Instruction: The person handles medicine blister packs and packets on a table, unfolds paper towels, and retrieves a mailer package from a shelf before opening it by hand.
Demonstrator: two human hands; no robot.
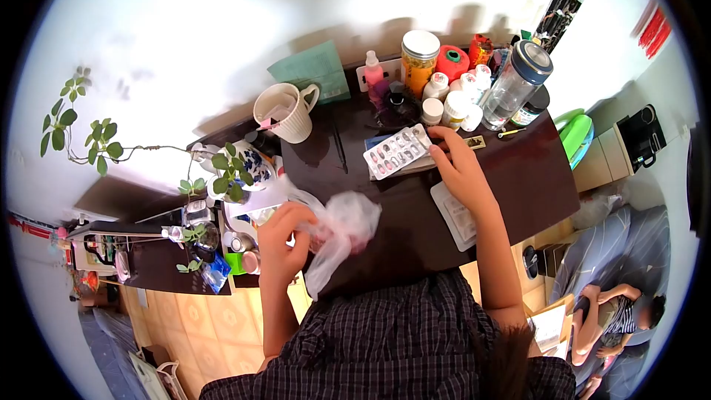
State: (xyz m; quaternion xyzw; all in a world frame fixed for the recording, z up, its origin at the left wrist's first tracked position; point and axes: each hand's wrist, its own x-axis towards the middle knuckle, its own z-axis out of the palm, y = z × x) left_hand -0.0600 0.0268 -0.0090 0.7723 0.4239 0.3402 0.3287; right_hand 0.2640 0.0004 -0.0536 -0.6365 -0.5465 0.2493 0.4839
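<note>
My left hand (286,238) pinches the gathered plastic of a knotted translucent bag (348,222) with something pinkish inside, over the left front of the dark table. My right hand (455,159) has its fingertips at the right end of a silver blister pack (397,151), thumb and fingers close together on its edge. The pack lies tilted on top of a small flat stack. Beside my right forearm, a second pale blister pack (453,215) rests on the table (518,192). A dark pen (338,147) lies left of the silver pack.
At the back stand a white mug (289,112), a pink spray bottle (372,72), an orange jar (419,63), several white bottles (455,107) and a clear flask (512,89). A potted plant (233,170) trails at the left. Another person (618,318) sits at the lower right.
</note>
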